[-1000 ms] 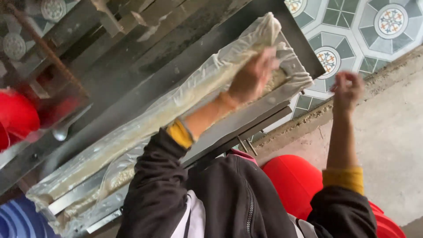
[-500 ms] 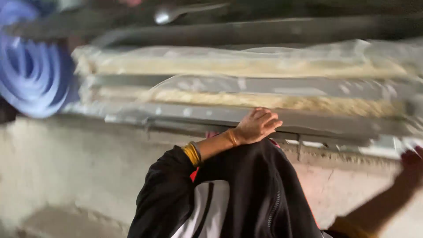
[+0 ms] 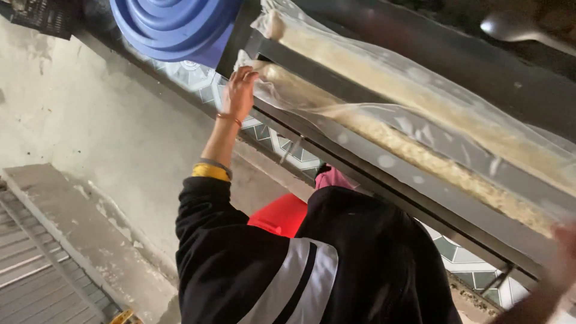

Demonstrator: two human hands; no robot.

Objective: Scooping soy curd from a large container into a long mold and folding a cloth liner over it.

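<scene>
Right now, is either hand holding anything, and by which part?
The left hand grips the near end of the clear plastic sheet that covers the pale strip. The right hand is blurred at the frame edge; its hold cannot be told.

Left arm stretched out toward 11 o'clock, black sleeve pushed back over a yellow cuff, thin orange band at the wrist. Left hand raised at the end of it, fingers curled closed in a pinch, knuckles facing camera. Right hand at 4 o'clock near frame edge, blurred; forearm runs off the bottom corner, finger pose unreadable.
</scene>
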